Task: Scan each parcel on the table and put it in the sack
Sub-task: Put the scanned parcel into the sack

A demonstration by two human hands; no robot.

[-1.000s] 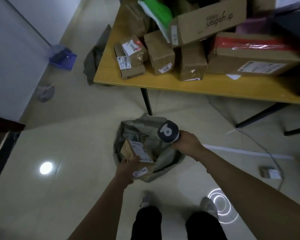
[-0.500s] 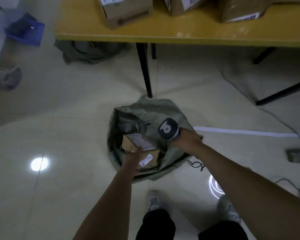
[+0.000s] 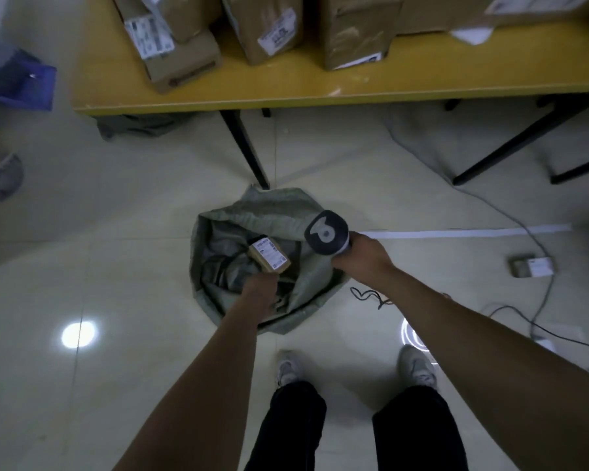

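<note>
Head view, dim and slightly blurred: the left hand [image 3: 262, 284] gripped a small cardboard parcel [image 3: 269, 255], label up, over the open mouth of the green woven sack [image 3: 283, 207] on the floor. The right hand [image 3: 363, 254] was wrapped round the handle of a barcode scanner [image 3: 326, 232], just beside the parcel. The sack seemed to hold little, though its inside was too dark to be sure. Several labelled boxes [image 3: 269, 27] lay on the yellow table [image 3: 320, 88], so most of the job looked undone.
</note>
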